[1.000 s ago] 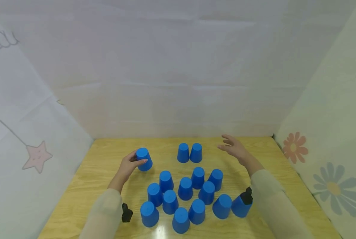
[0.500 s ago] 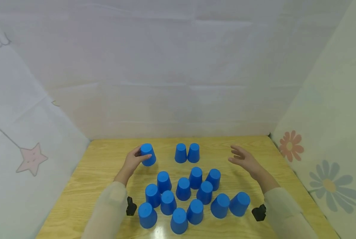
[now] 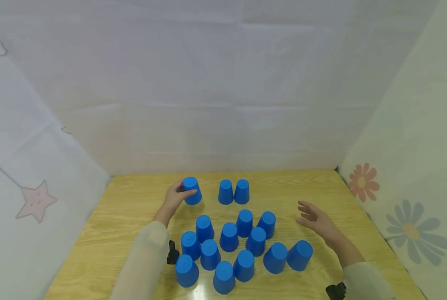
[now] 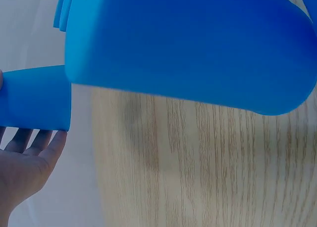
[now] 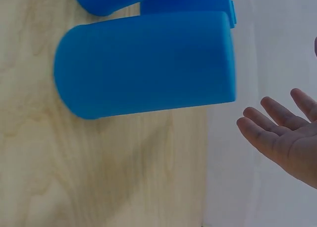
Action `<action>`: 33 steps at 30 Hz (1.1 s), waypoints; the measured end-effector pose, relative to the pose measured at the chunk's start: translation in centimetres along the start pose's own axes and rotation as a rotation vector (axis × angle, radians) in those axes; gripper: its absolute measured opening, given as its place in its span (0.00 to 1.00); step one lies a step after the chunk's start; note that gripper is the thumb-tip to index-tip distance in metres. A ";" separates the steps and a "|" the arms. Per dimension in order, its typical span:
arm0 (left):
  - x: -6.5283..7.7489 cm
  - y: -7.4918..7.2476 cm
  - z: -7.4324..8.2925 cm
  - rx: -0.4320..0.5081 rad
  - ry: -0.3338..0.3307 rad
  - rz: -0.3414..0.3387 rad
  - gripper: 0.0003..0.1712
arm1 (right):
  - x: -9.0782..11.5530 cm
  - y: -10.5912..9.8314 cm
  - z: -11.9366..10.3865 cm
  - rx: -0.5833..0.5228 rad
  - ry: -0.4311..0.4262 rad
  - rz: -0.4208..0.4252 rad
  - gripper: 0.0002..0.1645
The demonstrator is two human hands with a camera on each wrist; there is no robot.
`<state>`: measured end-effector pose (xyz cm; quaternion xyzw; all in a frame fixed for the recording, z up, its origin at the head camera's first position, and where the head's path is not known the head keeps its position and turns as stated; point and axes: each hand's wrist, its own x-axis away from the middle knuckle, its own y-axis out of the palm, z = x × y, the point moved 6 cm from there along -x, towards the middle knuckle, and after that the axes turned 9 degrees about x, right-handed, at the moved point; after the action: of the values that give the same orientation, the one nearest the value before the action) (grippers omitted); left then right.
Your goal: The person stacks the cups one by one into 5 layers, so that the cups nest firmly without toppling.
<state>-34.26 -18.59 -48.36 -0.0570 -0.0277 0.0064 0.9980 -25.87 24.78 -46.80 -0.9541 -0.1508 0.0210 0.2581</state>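
My left hand (image 3: 174, 198) grips an upside-down blue cup (image 3: 192, 197) at the back left, thumb across its near side. Whether its rim touches the table I cannot tell. In the left wrist view, the fingers of this hand (image 4: 28, 163) lie along the held cup (image 4: 37, 99). Just right of it, two more inverted cups (image 3: 225, 193) stand side by side. My right hand (image 3: 318, 223) hovers over the table's right side, fingers loosely extended and holding nothing. The right wrist view has that hand (image 5: 290, 135) apart from a nearby cup (image 5: 148, 66).
Several inverted blue cups (image 3: 228, 238) stand in a loose cluster across the front middle of the wooden table (image 3: 96, 233). The rightmost cup (image 3: 300, 256) is nearest my right forearm. A pale sheet (image 3: 223, 104) rises behind the table, with patterned sheets at both sides.
My left hand has carried its cup to the right and slightly back, closer to the standing pair. My right hand has drawn away to the right and toward me.
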 end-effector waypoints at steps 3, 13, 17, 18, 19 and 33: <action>-0.2 0.3 0.0 -0.009 0.003 0.004 0.42 | 0.9 0.2 0.8 -0.016 0.016 0.007 0.39; -1.2 0.8 -0.7 -0.020 -0.007 -0.002 0.38 | 3.2 1.5 2.8 -0.092 0.098 -0.022 0.37; -1.6 1.1 -1.0 -0.028 -0.007 -0.010 0.39 | 3.9 2.3 3.7 -0.111 0.140 -0.035 0.38; -1.7 1.2 -1.1 -0.023 -0.011 -0.009 0.39 | 4.1 2.4 3.9 -0.110 0.148 -0.038 0.38; -1.8 1.2 -1.2 -0.021 -0.014 -0.010 0.39 | 4.2 2.6 4.1 -0.115 0.150 -0.042 0.39; -2.9 2.3 -3.1 -0.028 -0.054 -0.065 0.38 | 5.5 4.0 5.8 -0.108 0.205 0.016 0.41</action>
<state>-36.96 -16.65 -51.86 -0.0697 -0.0566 -0.0246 0.9957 -20.17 25.92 -53.58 -0.9649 -0.1170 -0.0827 0.2202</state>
